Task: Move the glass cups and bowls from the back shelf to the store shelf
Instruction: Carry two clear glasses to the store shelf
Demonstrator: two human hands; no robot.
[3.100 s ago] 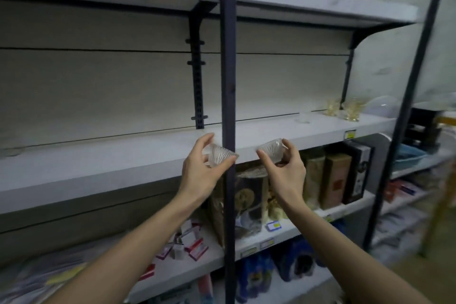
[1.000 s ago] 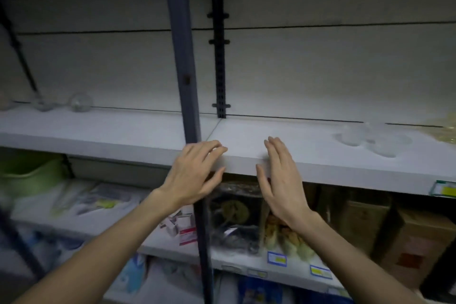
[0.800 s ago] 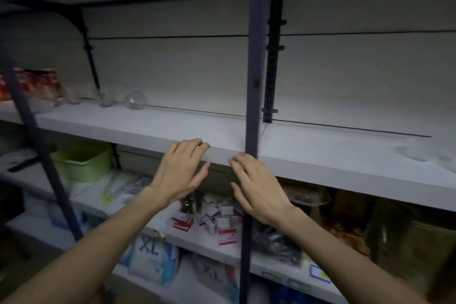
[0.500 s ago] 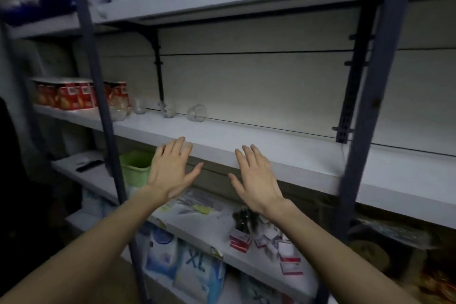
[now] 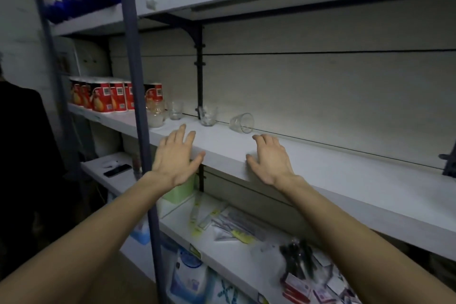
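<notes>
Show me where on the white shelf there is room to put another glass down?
The white shelf is bare from the tipped glass rightward to the picture's edge, past the right hand. The front strip between both hands, left hand included, is bare too. Crowded: the back left, where upright glasses and red cups stand.

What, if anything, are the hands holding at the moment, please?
Nothing: the left hand and right hand are open and empty, short of the glass cups.

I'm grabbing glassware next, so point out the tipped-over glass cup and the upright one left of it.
tipped-over glass cup (image 5: 241,123), head view, middle of its side wall.
upright glass cup (image 5: 208,116), head view, middle of its body.
</notes>
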